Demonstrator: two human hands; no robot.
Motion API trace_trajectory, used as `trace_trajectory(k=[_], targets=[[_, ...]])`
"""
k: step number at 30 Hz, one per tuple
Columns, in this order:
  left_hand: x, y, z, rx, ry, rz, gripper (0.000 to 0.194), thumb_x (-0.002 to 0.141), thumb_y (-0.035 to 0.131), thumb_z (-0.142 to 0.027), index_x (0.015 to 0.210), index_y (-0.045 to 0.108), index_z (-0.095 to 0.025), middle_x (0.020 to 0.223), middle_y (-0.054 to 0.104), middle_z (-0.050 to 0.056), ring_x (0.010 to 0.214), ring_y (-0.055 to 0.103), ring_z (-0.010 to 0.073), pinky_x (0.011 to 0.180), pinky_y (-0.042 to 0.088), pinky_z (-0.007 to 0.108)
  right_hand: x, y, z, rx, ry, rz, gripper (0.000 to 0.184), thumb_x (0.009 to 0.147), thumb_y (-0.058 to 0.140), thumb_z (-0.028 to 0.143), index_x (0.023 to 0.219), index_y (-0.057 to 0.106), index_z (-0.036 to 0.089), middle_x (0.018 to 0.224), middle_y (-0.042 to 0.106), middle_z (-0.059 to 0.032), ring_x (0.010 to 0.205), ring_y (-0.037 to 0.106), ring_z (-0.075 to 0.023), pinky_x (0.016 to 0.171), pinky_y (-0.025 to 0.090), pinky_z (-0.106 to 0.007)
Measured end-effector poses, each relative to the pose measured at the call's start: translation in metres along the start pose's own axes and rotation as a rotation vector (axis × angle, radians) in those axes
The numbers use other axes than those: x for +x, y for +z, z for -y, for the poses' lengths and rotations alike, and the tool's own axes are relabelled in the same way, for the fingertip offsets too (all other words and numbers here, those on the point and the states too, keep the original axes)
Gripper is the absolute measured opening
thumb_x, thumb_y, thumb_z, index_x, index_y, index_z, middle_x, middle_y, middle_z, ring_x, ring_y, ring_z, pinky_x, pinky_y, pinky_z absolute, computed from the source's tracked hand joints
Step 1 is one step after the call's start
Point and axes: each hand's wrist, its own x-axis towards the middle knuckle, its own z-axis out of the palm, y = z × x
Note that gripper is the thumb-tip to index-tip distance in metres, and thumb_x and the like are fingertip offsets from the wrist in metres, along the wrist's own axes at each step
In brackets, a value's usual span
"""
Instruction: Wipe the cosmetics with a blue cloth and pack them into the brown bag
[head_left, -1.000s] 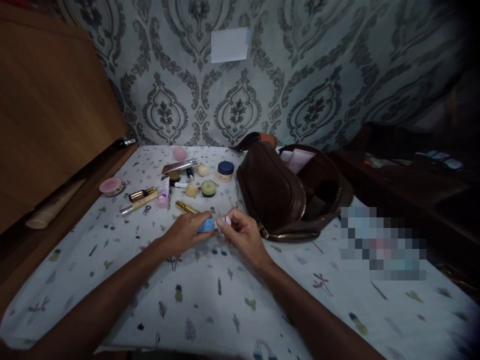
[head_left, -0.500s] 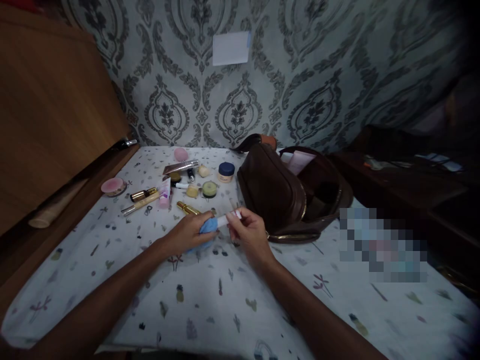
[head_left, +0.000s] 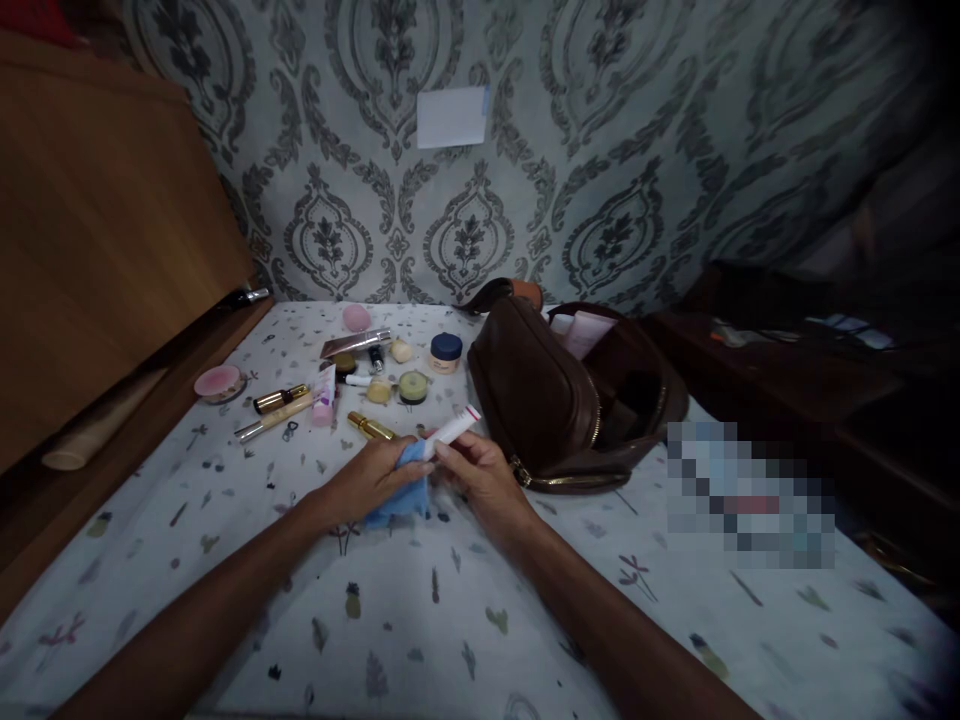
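Gripping cloth [head_left: 397, 508] in left hand [head_left: 369, 474], tube [head_left: 454, 425] in right hand [head_left: 486, 476], inside tabletop's [head_left: 409, 620] front edge; probably light, squeezable, best held mid-length.

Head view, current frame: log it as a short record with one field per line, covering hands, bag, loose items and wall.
left hand: left hand grips a blue cloth bunched at one end of a white tube
right hand: right hand holds the white tube beside the cloth
bag: brown bag, open, pink tube inside
loose items: navy-lidded jar, gold tube, pink sponge, among others
surface: printed white cover
wall: patterned, with a white card
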Motion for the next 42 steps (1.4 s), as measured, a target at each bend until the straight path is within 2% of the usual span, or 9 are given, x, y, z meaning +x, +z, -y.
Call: trace_trajectory(k=[5, 9, 12, 15, 20, 23, 28, 35, 42], targets=[[0.0, 0.0, 0.003, 0.042, -0.054, -0.121, 0.042, 0.095, 0.04, -0.052, 0.068, 0.047, -0.02, 0.057, 0.04, -0.005, 0.055, 0.041, 0.0118, 0.053, 0.033, 0.025, 0.0, 0.0, 0.002, 0.029, -0.056, 0.017, 0.041, 0.078, 0.071, 0.059, 0.088, 0.065, 0.019, 0.08, 0.068, -0.0037, 0.071, 0.061, -0.0156, 0.072, 0.051, -0.029], [-0.002, 0.001, 0.003, 0.032, -0.103, -0.34, 0.035, 0.097, 0.039, -0.051, 0.105, 0.054, -0.02, 0.066, 0.049, -0.004, 0.059, 0.048, 0.0143, 0.058, 0.039, 0.026, -0.002, 0.0, 0.002, -0.062, 0.032, 0.096, 0.045, 0.08, 0.064, 0.064, 0.08, 0.054, 0.02, 0.062, 0.059, 0.0024, 0.051, 0.05, -0.0112, 0.051, 0.042, -0.023], [-0.002, 0.002, 0.005, 0.013, -0.007, -0.44, 0.05, 0.092, 0.05, -0.05, 0.131, 0.043, -0.021, 0.092, 0.059, 0.002, 0.077, 0.056, 0.0167, 0.071, 0.044, 0.029, -0.004, 0.0, 0.001, -0.248, 0.026, 0.17, 0.045, 0.083, 0.061, 0.062, 0.072, 0.051, 0.02, 0.054, 0.048, 0.006, 0.045, 0.037, -0.008, 0.043, 0.029, -0.02], [0.0, 0.003, 0.007, 0.052, 0.034, -0.377, 0.051, 0.085, 0.063, -0.047, 0.126, 0.049, -0.02, 0.103, 0.06, 0.005, 0.087, 0.058, 0.0189, 0.079, 0.045, 0.031, -0.005, -0.001, 0.0, -0.391, -0.065, 0.193, 0.038, 0.085, 0.062, 0.053, 0.072, 0.057, 0.018, 0.055, 0.041, 0.0066, 0.049, 0.034, -0.0079, 0.045, 0.027, -0.02], [0.002, 0.001, 0.007, 0.102, 0.017, -0.316, 0.019, 0.087, 0.058, -0.037, 0.081, 0.056, -0.019, 0.079, 0.059, 0.0, 0.077, 0.056, 0.0176, 0.074, 0.042, 0.029, -0.005, -0.001, -0.002, -0.44, -0.143, 0.178, 0.029, 0.085, 0.062, 0.045, 0.08, 0.066, 0.016, 0.068, 0.055, 0.0011, 0.064, 0.048, -0.0119, 0.058, 0.039, -0.022], [0.002, 0.0, 0.009, 0.043, -0.048, -0.38, 0.015, 0.087, 0.054, -0.034, 0.081, 0.055, -0.019, 0.072, 0.056, -0.003, 0.071, 0.053, 0.0156, 0.069, 0.041, 0.027, -0.005, 0.0, -0.002, -0.433, -0.138, 0.102, 0.028, 0.083, 0.066, 0.043, 0.094, 0.067, 0.017, 0.072, 0.06, 0.0011, 0.065, 0.051, -0.0129, 0.06, 0.041, -0.023], [0.004, -0.002, 0.015, -0.156, -0.117, -0.458, 0.017, 0.085, 0.057, -0.036, 0.086, 0.058, -0.019, 0.074, 0.059, -0.002, 0.071, 0.056, 0.0155, 0.068, 0.044, 0.026, -0.005, 0.0, 0.004, -0.417, -0.222, -0.073, 0.02, 0.078, 0.07, 0.039, 0.082, 0.063, 0.019, 0.071, 0.056, 0.0022, 0.065, 0.049, -0.0129, 0.061, 0.039, -0.024], [0.009, -0.001, 0.008, -0.636, -0.321, -0.438, 0.034, 0.075, 0.069, -0.048, 0.089, 0.056, -0.02, 0.072, 0.059, -0.003, 0.053, 0.054, 0.0121, 0.049, 0.048, 0.025, -0.002, -0.003, 0.007, -0.263, -0.203, -0.082, 0.024, 0.071, 0.077, 0.038, 0.082, 0.065, 0.019, 0.072, 0.059, 0.0017, 0.064, 0.05, -0.0123, 0.06, 0.041, -0.024], [0.006, 0.002, 0.002, -0.641, -0.32, -0.389, 0.039, 0.069, 0.077, -0.049, 0.087, 0.06, -0.018, 0.072, 0.061, -0.003, 0.054, 0.055, 0.0101, 0.049, 0.044, 0.019, -0.003, -0.003, 0.005, -0.136, -0.172, -0.094, 0.038, 0.081, 0.067, 0.052, 0.1, 0.061, 0.019, 0.063, 0.054, 0.0047, 0.051, 0.044, -0.009, 0.047, 0.033, -0.02]])
